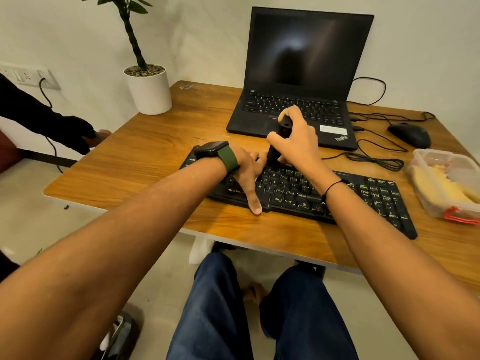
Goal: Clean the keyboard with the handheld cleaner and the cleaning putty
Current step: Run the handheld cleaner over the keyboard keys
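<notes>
1. Two keyboards are counted: one separate black keyboard [311, 193] and one built into the laptop [298, 81].
2. Two hands are seen: one left hand [246, 170], one right hand [296, 136].
3. One handheld cleaner [279, 141] is seen.
4. One mouse [410, 135] is counted.
5. One potted plant [148, 87] is counted.
6. One plastic container [444, 183] is counted.
7. One wristwatch [215, 152] is worn.

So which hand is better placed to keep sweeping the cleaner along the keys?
The right hand: it already grips the handheld cleaner upright, tip down on the keyboard. The left hand lies flat on the keyboard's left part, steadying it.
</notes>
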